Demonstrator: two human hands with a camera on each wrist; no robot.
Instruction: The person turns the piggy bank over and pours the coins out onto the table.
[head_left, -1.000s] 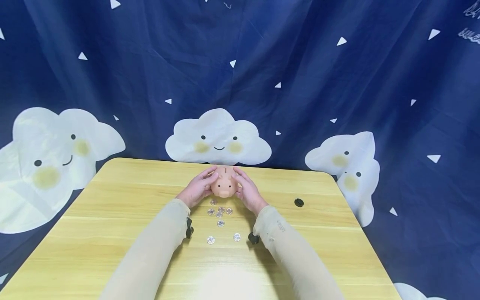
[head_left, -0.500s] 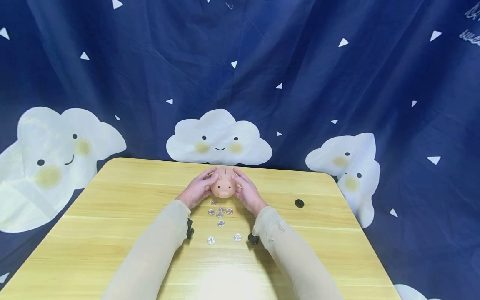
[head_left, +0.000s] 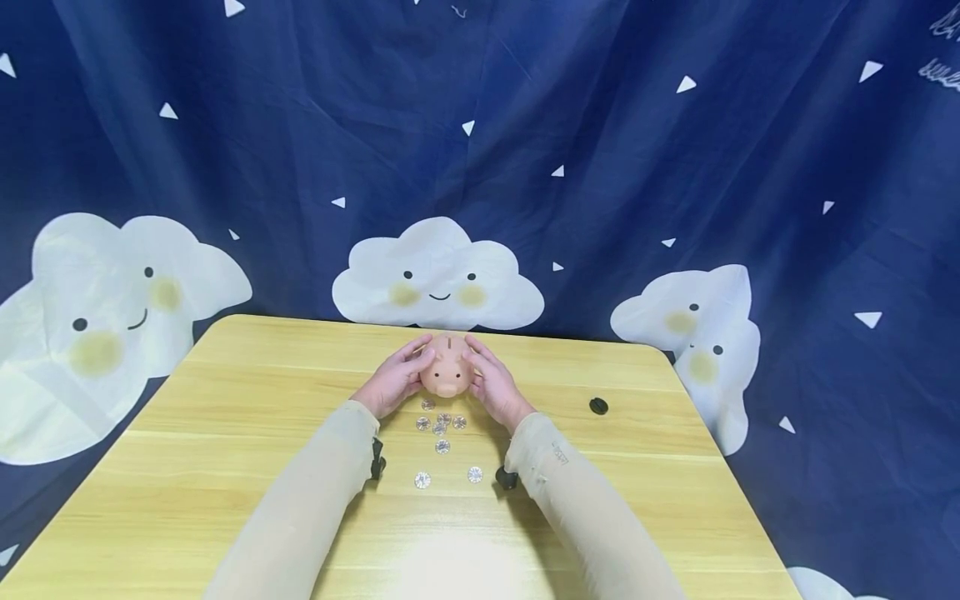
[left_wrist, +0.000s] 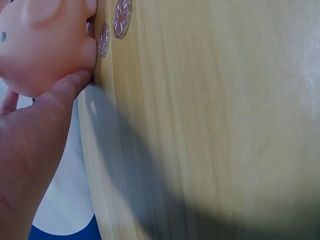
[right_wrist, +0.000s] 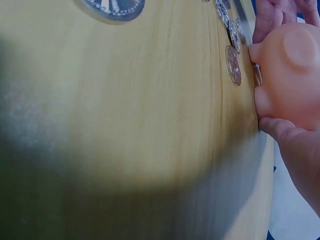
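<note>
A pink piggy bank (head_left: pixel 447 371) is at the far middle of the table, its snout toward me and its coin slot on top. My left hand (head_left: pixel 393 380) grips its left side, and in the left wrist view the thumb (left_wrist: pixel 75 82) lies low by a foot. From the other side my right hand (head_left: pixel 497 387) holds it, with the thumb (right_wrist: pixel 280 127) near another foot in the right wrist view. Both wrist views show the feet at the tabletop. Several clear round coins (head_left: pixel 442 447) lie scattered in front of the pig, some overlapping.
A small black round plug (head_left: pixel 598 406) lies on the wooden table (head_left: pixel 247 450) to the right. Behind the table's far edge hangs a dark blue curtain (head_left: pixel 420 125) with white clouds. A black wrist device (head_left: pixel 507 477) sits under the right sleeve.
</note>
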